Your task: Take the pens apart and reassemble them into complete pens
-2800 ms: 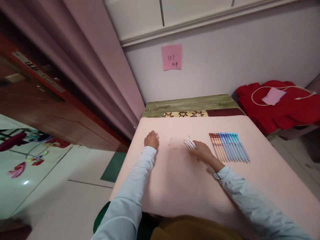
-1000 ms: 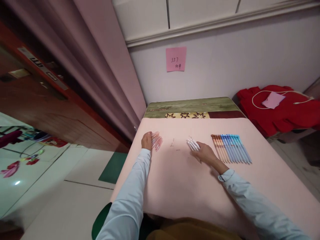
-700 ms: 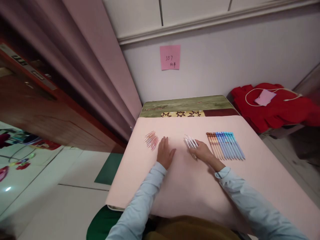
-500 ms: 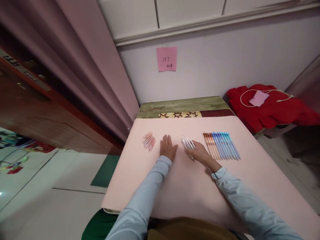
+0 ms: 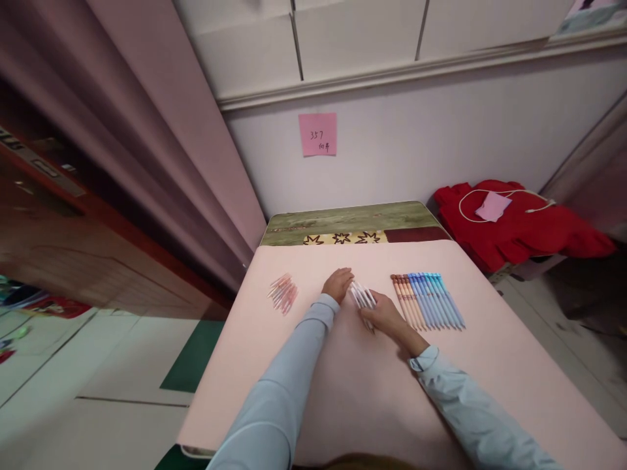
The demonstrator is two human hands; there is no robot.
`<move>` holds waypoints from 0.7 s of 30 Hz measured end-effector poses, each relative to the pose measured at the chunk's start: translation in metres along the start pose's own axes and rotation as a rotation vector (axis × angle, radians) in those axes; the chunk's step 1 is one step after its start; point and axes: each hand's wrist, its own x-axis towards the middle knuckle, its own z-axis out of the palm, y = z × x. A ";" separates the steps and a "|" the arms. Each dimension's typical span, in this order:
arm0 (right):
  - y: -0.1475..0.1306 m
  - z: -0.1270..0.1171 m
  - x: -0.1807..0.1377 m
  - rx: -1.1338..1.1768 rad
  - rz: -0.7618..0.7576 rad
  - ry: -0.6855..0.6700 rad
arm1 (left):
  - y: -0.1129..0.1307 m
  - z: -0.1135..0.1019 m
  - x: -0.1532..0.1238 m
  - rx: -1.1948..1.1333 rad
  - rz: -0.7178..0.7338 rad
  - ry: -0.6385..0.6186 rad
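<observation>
My right hand point(image 5: 383, 317) is closed around a bundle of white pens point(image 5: 362, 296) in the middle of the pink table point(image 5: 343, 378). My left hand point(image 5: 337, 284) has reached across to the far ends of those white pens, fingers curled at their tips. A small heap of pink pens point(image 5: 283, 294) lies loose to the left of my left hand. A neat row of brown and blue pens point(image 5: 426, 300) lies side by side to the right of my right hand.
A green-and-yellow patterned strip point(image 5: 343, 228) shows at the table's far edge against the wall. A pink sticky note point(image 5: 317, 134) hangs on the wall. A red cloth point(image 5: 519, 225) with a white cable lies at right. Curtains point(image 5: 161, 143) hang at left.
My left hand let go of the pink pens at the left, crossed the table to the right and now meets the white pens. My right hand stayed on the white bundle.
</observation>
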 end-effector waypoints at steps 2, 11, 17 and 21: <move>-0.001 -0.001 0.002 -0.010 -0.012 -0.017 | 0.000 -0.005 0.003 -0.046 -0.036 0.056; -0.018 -0.007 0.010 0.202 0.080 -0.223 | 0.002 -0.031 -0.032 -0.448 -0.284 0.396; -0.039 0.011 0.007 0.503 0.175 -0.466 | 0.027 -0.028 -0.063 -0.990 -0.475 0.375; -0.044 0.022 0.014 0.546 0.230 -0.611 | 0.047 -0.030 -0.070 -1.405 -0.505 0.310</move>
